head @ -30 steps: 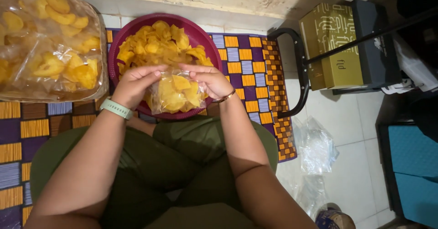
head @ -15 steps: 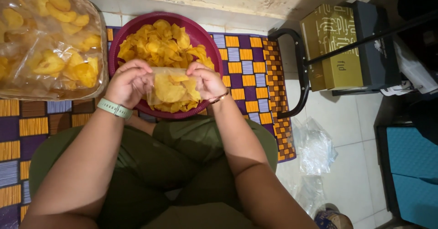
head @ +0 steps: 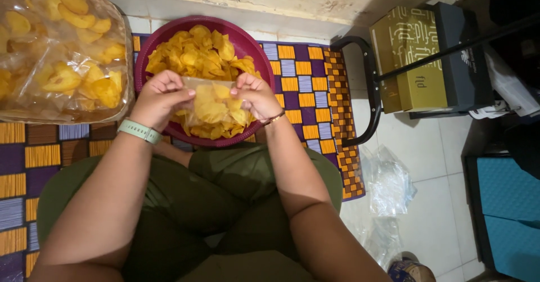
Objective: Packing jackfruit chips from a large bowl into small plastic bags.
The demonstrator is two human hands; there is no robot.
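A clear bag (head: 214, 110) of chips is pinched at its top corners by the left hand (head: 162, 97) and right hand (head: 256, 95), fingers closed on it, above the bowl (head: 253, 48).

Head-worn camera, looking steeply down, close over lap

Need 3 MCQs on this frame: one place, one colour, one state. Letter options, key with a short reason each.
1. Where is the small clear bag of chips?
A. Between both hands, over the bowl
B. On the white tiles
C. Inside the gold box

2. What colour is the bowl?
A. Blue
B. Maroon
C. White

3. How is the bag held?
A. Lying loose
B. One hand only
C. Pinched at its top by both hands

Key: 1 A, it hangs over the bowl's chips. 2 B, the rim is maroon. 3 C, the left hand and right hand grip its upper corners.
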